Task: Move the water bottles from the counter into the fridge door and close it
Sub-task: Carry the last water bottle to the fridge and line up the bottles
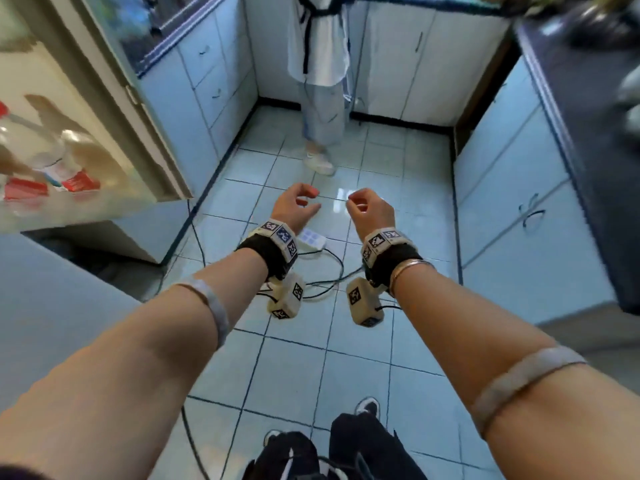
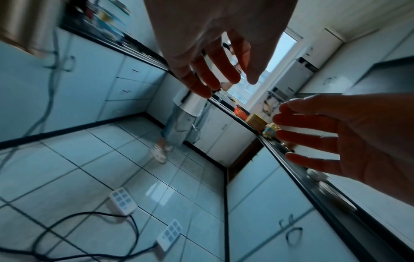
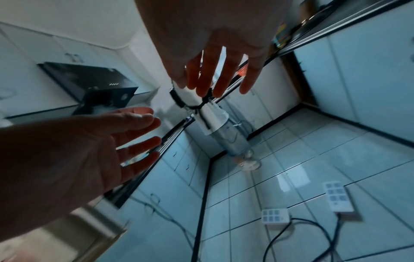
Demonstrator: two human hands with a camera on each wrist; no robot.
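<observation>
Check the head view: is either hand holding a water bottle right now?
No. The left hand and right hand hang empty over the floor tiles, fingers loosely curled.

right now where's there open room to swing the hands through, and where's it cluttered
Free: the tiled floor ahead of both empty hands, left hand and right hand, between the right-side cabinets and the standing person. Crowded: under the wrists, power strips and looping cables; at left, the open fridge door with bottles.
</observation>
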